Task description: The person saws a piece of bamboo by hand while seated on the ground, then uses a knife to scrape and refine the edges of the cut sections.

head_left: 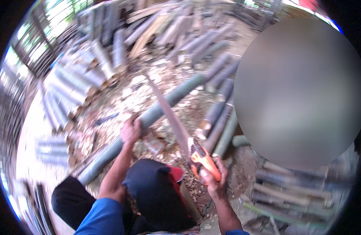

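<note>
A long grey-green bamboo pole [182, 91] slants from beside my legs at lower left up toward the right. My left hand [131, 130] is closed around it near its middle. In my right hand [215, 177] is the orange and black handle of a hand saw [173, 119], fingers wrapped round it. The saw's long blade points up and to the left, passing in front of the pole to the right of my left hand. Whether its teeth touch the pole I cannot tell, as the picture is smeared by motion.
Cut bamboo pieces [72, 84] lie in rows at left. More poles [219, 113] rest right of the saw, and a large pile [180, 27] fills the back. Pale chips [129, 92] cover the ground. Split strips [294, 192] lie at lower right. A blurred round patch hides the upper right.
</note>
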{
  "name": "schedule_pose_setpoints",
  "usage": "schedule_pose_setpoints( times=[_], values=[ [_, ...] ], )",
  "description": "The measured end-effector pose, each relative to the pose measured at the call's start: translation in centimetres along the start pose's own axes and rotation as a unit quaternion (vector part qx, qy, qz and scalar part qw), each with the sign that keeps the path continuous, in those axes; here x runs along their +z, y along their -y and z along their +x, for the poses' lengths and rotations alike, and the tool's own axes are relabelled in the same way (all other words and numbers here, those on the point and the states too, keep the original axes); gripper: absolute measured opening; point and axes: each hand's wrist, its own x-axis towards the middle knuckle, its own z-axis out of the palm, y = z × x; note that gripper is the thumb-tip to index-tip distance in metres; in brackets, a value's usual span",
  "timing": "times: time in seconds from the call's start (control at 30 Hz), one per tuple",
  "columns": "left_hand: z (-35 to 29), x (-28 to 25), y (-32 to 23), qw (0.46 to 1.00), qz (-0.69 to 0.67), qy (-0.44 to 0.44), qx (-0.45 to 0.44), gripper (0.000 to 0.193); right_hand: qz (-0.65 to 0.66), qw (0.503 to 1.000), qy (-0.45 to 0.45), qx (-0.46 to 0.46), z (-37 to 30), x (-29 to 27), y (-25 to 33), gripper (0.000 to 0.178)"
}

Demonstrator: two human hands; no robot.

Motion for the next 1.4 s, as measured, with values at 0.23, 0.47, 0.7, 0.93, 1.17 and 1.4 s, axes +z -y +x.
schedule_pose_setpoints(
  times=[0.23,0.47,0.7,0.93,1.17,1.4],
  values=[
    [0.4,-2.9,2.0,0.998,0.044,-0.034,-0.007,0.048,-0.126,0.988,0.054,-0.073,4.9,5.0,-5.4,0.064],
    [0.3,-2.3,2.9,0.998,-0.043,-0.028,-0.031,0.047,-0.152,0.978,0.137,-0.041,7.0,5.1,-2.8,0.068],
    [0.4,-2.3,1.5,0.999,0.034,0.001,-0.031,0.057,-0.174,0.970,0.153,-0.077,7.0,6.0,-2.9,0.067],
    [0.6,-2.4,1.9,0.996,0.077,-0.033,-0.013,0.056,-0.156,0.970,0.159,-0.099,6.9,7.1,-4.1,0.062],
    [-0.5,-1.7,1.5,0.997,0.072,-0.006,-0.009,0.054,-0.155,0.973,0.147,-0.090,12.3,12.5,-6.6,0.048],
    [0.0,-3.9,1.6,0.988,0.120,0.042,0.092,0.094,-0.177,0.959,0.147,-0.163,6.0,8.7,-5.9,0.048]
  ],
)
